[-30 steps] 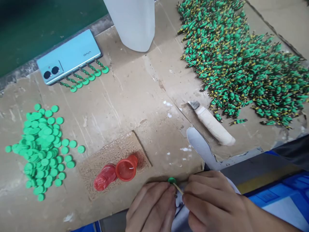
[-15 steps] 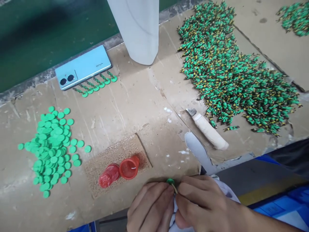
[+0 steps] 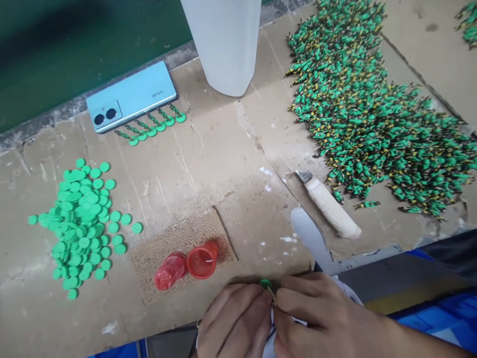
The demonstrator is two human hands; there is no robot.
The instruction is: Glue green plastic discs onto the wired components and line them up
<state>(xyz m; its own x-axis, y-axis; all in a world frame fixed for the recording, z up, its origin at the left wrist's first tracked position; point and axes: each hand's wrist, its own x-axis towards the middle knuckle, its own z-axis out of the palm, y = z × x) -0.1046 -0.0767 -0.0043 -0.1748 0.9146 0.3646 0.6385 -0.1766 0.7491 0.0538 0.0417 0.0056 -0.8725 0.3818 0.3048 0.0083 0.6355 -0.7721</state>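
At the table's front edge my left hand [image 3: 236, 315] is closed in a pinch, fingertips on a small green disc [image 3: 265, 283] that shows just above them. Right beside it, my right hand [image 3: 320, 311] is closed too, its thumb and forefinger at a thin pale piece [image 3: 273, 295] under the disc. The fingers hide whatever else is between them. To the left lies a heap of matching green discs [image 3: 84, 214]. A large pile of tiny green, yellow and dark figurines [image 3: 354, 109] spreads over the right side.
Two red cups [image 3: 202, 260] lie on a rough, wet-looking board [image 3: 179, 238]. A light-blue phone [image 3: 136, 94] has a row of figurines on green discs [image 3: 160, 126] leaning along it. A wrapped-handle blade [image 3: 331, 206] lies right of centre. A white object [image 3: 229, 49] hangs at the top.
The view has shifted slightly, so the pile and blade appear further right. Both hands stay together at the edge, with only slight finger movement around the green disc.
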